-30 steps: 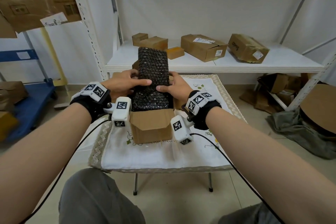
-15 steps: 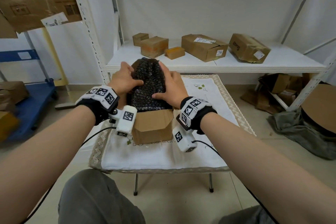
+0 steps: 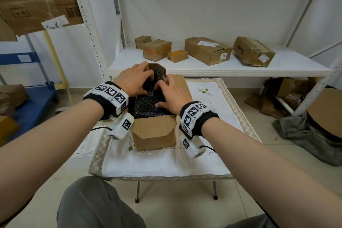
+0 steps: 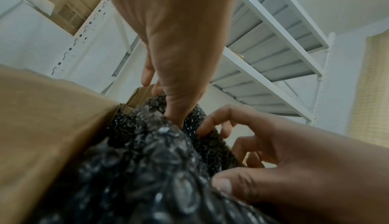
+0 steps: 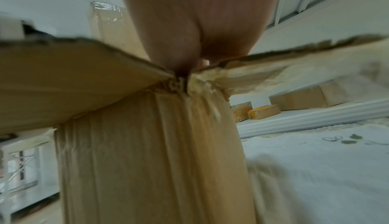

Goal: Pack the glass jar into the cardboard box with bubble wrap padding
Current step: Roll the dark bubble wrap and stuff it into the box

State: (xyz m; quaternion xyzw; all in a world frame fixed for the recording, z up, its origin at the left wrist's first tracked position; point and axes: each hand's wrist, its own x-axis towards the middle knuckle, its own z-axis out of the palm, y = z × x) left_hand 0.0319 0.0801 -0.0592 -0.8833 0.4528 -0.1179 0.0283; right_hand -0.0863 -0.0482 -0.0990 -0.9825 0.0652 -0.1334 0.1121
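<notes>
A sheet of black bubble wrap (image 3: pixel 149 102), glossy and covered in small round cells, fills the open top of a small brown cardboard box (image 3: pixel 154 135). The sheet is bunched and folded, its far end humped up against the box's rear flap and its near part lying lower, just behind the front flap, which hangs outward with clipped corners. The glass jar itself is not visible; whether it lies under the padding cannot be told. The box stands on a white embroidered cloth (image 3: pixel 166 161) with a woven beige border, spread over a small folding table.

The left hand (image 3: pixel 134 80) reaches over the far left of the box with its fingers bent downward, their tips digging into the hump of wrap; in the left wrist view the thumb (image 4: pixel 179 94) pushes straight down into a crease in the plastic. The right hand (image 3: pixel 173 93) lies on the right side with curled fingers pressing the wrap and the thumb on its near part. Both hands press and tuck rather than clasp the sheet. Both forearms stretch forward, each wrist wearing a black band with white marker tiles.

Behind the table a white metal shelf (image 3: pixel 277 65) carries several sealed brown parcels.
</notes>
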